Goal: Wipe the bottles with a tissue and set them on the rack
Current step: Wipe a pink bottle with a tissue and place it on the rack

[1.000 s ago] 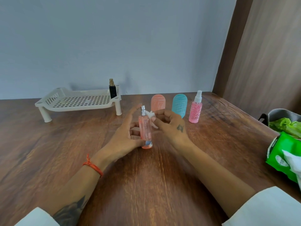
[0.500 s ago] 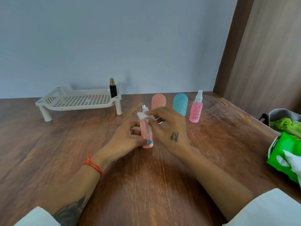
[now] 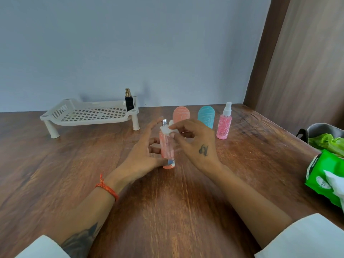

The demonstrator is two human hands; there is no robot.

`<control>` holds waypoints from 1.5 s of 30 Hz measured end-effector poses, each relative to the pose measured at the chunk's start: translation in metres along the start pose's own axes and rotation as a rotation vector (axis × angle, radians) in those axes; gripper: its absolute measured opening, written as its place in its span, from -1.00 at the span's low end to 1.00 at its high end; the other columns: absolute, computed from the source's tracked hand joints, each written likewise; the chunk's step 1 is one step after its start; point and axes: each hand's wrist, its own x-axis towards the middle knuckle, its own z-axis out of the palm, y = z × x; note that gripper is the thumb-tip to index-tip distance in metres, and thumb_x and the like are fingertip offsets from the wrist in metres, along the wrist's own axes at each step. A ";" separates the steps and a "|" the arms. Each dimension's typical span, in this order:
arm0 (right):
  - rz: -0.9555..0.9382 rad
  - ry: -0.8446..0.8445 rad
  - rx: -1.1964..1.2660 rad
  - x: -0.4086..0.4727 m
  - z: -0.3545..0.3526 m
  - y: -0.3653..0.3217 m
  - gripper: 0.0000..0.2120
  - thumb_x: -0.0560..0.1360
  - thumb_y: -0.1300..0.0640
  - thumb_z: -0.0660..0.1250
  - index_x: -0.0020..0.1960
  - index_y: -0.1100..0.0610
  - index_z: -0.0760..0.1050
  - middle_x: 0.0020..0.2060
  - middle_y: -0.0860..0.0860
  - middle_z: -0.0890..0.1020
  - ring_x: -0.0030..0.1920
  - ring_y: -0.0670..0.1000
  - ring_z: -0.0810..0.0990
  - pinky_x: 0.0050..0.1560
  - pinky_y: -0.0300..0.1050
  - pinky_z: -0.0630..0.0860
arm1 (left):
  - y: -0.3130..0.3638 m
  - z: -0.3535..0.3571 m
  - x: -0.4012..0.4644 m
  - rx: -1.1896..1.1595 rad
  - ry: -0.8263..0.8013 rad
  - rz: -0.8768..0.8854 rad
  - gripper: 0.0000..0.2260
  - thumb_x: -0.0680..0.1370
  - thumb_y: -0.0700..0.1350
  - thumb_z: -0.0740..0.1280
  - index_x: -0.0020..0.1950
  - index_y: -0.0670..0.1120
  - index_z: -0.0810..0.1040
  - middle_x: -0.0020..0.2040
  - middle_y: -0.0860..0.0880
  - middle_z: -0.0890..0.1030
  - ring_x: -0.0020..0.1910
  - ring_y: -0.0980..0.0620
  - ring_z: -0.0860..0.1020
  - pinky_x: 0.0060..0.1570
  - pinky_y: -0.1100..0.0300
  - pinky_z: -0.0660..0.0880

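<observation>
A slim orange-pink spray bottle (image 3: 167, 146) with a silver nozzle stands on the wooden table at centre. My left hand (image 3: 143, 155) holds it from the left, thumb near its base and fingers behind it. My right hand (image 3: 193, 140) pinches a small white tissue (image 3: 166, 129) against the bottle's shoulder, just under the nozzle. The white slotted rack (image 3: 89, 113) sits at the back left with a black bottle (image 3: 129, 101) with a gold top at its right end. A pink spray bottle (image 3: 224, 125) stands to the right.
A peach capsule-shaped cap (image 3: 181, 113) and a teal one (image 3: 206, 115) stand behind my hands. At the right edge lie a green tissue pack (image 3: 324, 175) and a grey bin (image 3: 323, 130) with a green liner. A wall closes the back.
My right hand slid the tissue from the bottle's right side across its top, and now presses it on the shoulder under the nozzle. My left hand kept its hold.
</observation>
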 end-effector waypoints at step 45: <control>0.152 -0.432 0.008 -0.001 -0.010 -0.005 -0.82 0.33 0.22 0.47 -0.25 -0.05 0.57 -0.33 -0.19 0.59 -0.27 -0.23 0.54 -0.26 -0.42 0.45 | 0.005 -0.009 -0.001 -0.220 0.152 -0.115 -0.55 0.48 -0.14 0.38 0.31 0.12 0.34 0.03 -0.11 0.62 -0.17 -0.04 0.68 -0.31 0.07 0.62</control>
